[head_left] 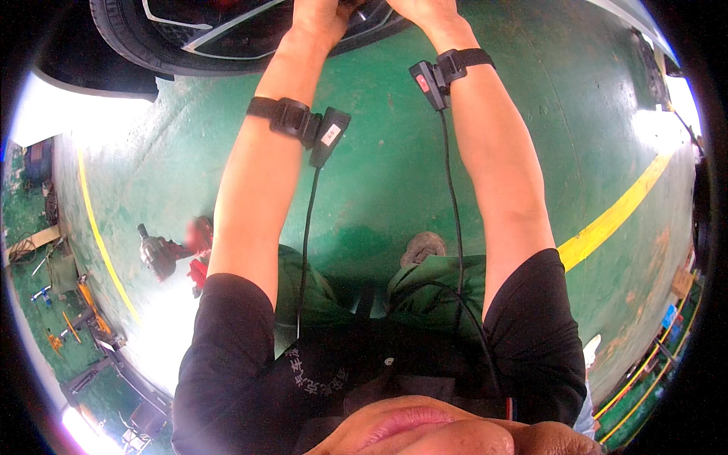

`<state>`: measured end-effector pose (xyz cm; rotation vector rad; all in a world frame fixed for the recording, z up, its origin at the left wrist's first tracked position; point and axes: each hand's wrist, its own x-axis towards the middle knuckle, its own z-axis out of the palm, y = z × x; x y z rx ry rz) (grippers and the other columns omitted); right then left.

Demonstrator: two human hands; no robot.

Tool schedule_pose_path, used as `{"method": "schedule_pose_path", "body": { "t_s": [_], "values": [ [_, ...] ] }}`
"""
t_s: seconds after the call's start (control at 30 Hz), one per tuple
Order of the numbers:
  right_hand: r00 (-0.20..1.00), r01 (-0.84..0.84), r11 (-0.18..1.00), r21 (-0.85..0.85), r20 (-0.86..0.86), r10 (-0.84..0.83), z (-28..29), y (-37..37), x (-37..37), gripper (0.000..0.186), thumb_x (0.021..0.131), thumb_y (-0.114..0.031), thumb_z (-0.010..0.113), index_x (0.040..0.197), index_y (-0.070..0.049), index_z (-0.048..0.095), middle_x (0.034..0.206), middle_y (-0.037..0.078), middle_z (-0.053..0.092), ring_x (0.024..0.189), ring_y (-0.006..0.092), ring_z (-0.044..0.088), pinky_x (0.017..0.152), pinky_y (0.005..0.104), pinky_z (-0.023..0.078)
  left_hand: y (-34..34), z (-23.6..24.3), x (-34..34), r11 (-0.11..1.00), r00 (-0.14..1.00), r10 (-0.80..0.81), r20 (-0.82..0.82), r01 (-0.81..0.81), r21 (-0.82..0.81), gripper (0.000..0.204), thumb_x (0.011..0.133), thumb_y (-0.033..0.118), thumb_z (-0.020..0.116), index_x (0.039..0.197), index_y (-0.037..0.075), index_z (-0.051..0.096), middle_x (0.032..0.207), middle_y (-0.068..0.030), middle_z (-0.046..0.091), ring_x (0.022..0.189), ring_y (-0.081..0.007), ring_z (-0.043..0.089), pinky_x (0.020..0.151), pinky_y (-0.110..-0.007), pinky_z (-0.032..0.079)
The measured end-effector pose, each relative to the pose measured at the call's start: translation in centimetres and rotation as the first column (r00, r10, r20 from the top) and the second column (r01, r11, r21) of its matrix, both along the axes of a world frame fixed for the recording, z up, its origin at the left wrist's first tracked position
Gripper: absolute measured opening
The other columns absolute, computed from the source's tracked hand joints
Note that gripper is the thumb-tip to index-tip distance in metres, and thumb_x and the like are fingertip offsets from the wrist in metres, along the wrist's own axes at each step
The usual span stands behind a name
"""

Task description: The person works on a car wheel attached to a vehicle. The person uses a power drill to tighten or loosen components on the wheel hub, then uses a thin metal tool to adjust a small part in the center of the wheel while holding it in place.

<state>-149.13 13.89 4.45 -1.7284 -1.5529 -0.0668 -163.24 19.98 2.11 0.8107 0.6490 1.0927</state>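
Note:
Both my arms reach forward to a car wheel (250, 45) with a black tyre and dark spokes edged in silver, at the top of the view. My left hand (322, 14) is at the lower part of the rim, with a small dark thing beside its fingers. Close by on the right, my right hand (428, 10) is at the wheel's right side. The top edge of the picture cuts off the fingers of both hands, so what they hold or touch does not show. Each forearm wears a black strap with a small cabled box.
On the green floor (379, 174), to my left, lies a dark and red power tool (161, 254). Yellow lines (618, 216) run along both sides. Equipment and tools (95, 311) stand at the far left. My shoe (423, 247) shows below my arms.

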Motion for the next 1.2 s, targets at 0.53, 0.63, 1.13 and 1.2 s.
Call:
{"method": "schedule_pose_path", "body": {
  "t_s": [0.53,0.63,1.13,1.2],
  "values": [
    [0.981,-0.048,0.996,-0.075,0.184,0.061,-1.1,-0.8,0.2,0.02,0.09,-0.026,0.061,0.09,-0.009,0.07,0.083,0.02,0.07,0.081,0.0417,0.068,0.074,0.0523,0.055,1.8,0.0,-1.2,0.905,0.949,0.022,0.315,0.115,-0.41,0.03,0.099,0.028,0.041,0.087,0.006,0.058,0.079,-0.009,0.064,0.078,-0.0278,0.066,0.061,-0.035,0.056],
    [0.974,-0.075,0.988,-0.137,0.203,0.102,-0.5,-1.0,0.0,0.02,0.091,-0.026,0.061,0.091,-0.009,0.071,0.083,0.02,0.07,0.081,0.0414,0.068,0.074,0.0523,0.055,3.0,-1.8,-1.2,0.941,0.902,-0.041,0.43,0.179,-0.287,0.03,0.099,0.028,0.041,0.085,0.007,0.057,0.077,-0.0087,0.062,0.073,-0.0261,0.063,0.059,-0.035,0.057],
    [0.832,-0.263,0.896,-0.358,-0.554,0.023,-7.3,0.8,-1.0,0.032,0.095,-0.033,0.063,0.096,-0.003,0.074,0.079,0.013,0.071,0.073,0.0247,0.068,0.072,0.0373,0.054,1.5,-3.6,-9.7,0.862,0.988,-0.137,0.078,0.157,-0.482,0.017,0.095,0.01,0.047,0.109,0.004,0.054,0.077,-0.002,0.048,0.057,-0.0115,0.038,0.044,-0.023,0.025],
    [0.787,-0.274,0.879,-0.389,-0.616,-0.027,-7.2,1.3,-1.5,0.033,0.096,-0.032,0.063,0.094,-0.001,0.074,0.078,0.011,0.071,0.071,0.0193,0.067,0.067,0.0354,0.053,1.1,-3.0,-11.1,0.87,0.986,-0.16,0.044,0.162,-0.465,0.018,0.096,0.01,0.047,0.112,0.004,0.053,0.076,-0.0015,0.047,0.057,-0.0112,0.037,0.044,-0.024,0.025]
  ]
}}
